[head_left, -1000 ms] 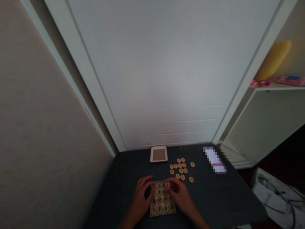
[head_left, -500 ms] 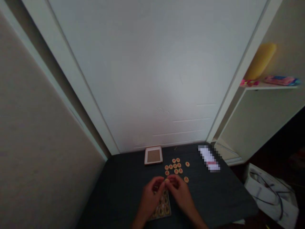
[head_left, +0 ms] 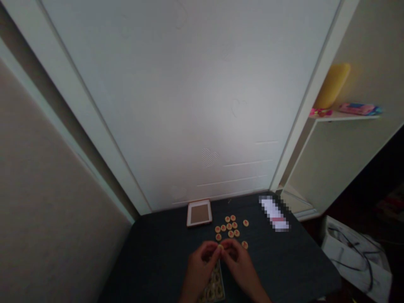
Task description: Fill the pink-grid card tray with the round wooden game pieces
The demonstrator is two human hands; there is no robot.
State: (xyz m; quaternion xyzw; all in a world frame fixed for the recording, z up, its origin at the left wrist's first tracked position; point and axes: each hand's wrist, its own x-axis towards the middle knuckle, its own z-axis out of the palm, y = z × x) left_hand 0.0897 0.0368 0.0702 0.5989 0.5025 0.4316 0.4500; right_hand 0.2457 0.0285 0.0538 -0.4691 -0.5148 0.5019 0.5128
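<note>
A small pale round game piece is pinched between the fingertips of both my hands. My left hand is closed on its left side and my right hand on its right, thumbs nearly meeting. Partly hidden under my left hand is a rectangular tray filled with several round pieces. Beyond my fingers, several pale round pieces with red markings lie loosely on the dark table. One red-marked piece rests just right of my right hand.
A shallow square box with a pale rim and brown inside sits at the table's back edge. A pixelated white item lies at the back right. A white door stands behind the dark table. On the floor at right, cables lie over a white box.
The head view has tilted up and turned slightly right, so the table sits lower in the picture. Both hands keep the small piece between their fingertips.
</note>
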